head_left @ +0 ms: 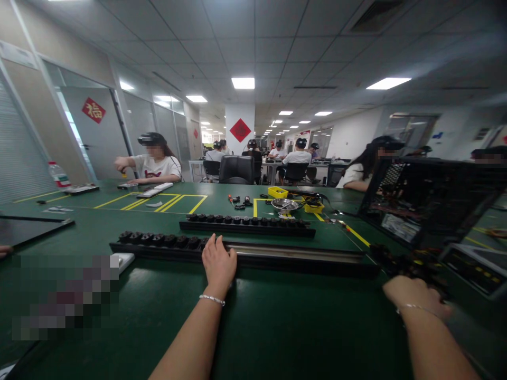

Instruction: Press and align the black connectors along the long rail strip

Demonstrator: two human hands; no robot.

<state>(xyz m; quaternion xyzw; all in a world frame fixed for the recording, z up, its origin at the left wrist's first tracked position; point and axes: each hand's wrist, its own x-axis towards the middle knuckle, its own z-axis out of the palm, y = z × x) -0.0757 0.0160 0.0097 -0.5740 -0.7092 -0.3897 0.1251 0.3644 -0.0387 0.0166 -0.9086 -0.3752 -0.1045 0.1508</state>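
Observation:
My left hand (218,264) rests palm down on a long black rail (277,256) that lies across the green table, its fingers over the near edge beside a row of black knobs (162,240). A thin bracelet circles that wrist. My right hand (414,293) is at the right, fingers curled into a bundle of dark cables (400,258) below an open black computer case (428,203). Whether it grips the cables is unclear. A second black rail (247,225) with knobs lies farther back.
A yellow tray (278,192), a metal bowl (284,204) and small tools sit mid-table. A white device (122,259) lies left of the near rail, a dark flat panel (27,228) at far left. Several people sit around the tables beyond.

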